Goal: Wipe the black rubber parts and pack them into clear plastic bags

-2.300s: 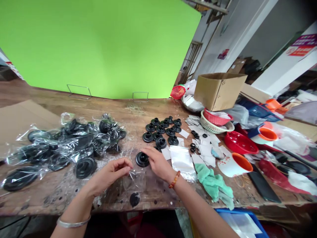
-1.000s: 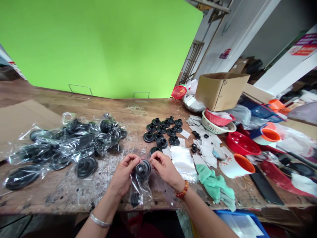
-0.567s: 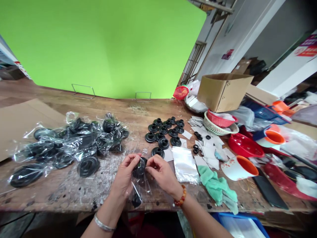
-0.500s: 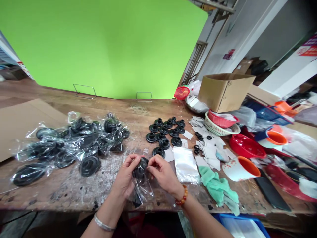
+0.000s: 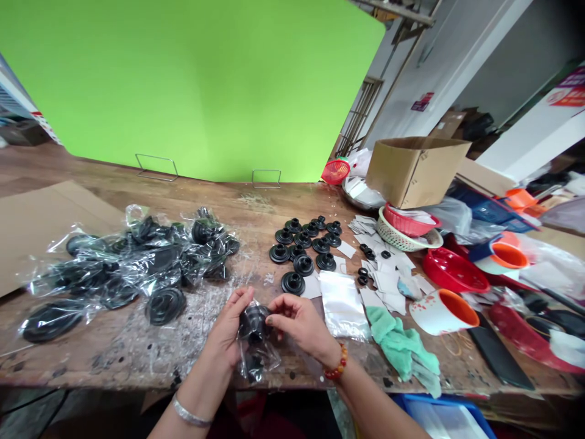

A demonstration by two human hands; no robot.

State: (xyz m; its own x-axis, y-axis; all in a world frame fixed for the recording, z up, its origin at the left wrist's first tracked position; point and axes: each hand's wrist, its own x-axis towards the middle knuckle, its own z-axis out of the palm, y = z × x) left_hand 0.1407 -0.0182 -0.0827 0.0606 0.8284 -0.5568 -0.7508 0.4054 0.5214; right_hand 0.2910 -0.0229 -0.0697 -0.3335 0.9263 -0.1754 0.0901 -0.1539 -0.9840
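Note:
My left hand point(image 5: 227, 332) and my right hand point(image 5: 299, 321) are closed on a clear plastic bag point(image 5: 259, 356) just above the table's front edge. A black rubber part point(image 5: 254, 322) sits in the bag's mouth between my fingers. A second dark piece lies lower in the bag. Just beyond my hands stands a group of several loose black rubber parts point(image 5: 301, 244). To the left lies a heap of the same parts sealed in clear bags point(image 5: 132, 268). A flat stack of unused clear bags point(image 5: 342, 294) lies right of my right hand.
The wooden table point(image 5: 247, 204) holds small white cards point(image 5: 381, 268), a green cloth point(image 5: 402, 347), an orange-lined mug point(image 5: 439, 311), red bowls point(image 5: 452, 271), a woven basket point(image 5: 397, 235) and a cardboard box point(image 5: 414, 167). A flat cardboard sheet point(image 5: 41, 219) lies far left. A green screen stands behind.
My right hand picked a black rubber part off the table and brought it to the bag. Both hands have since worked it into the bag's mouth and dropped a little nearer the table edge.

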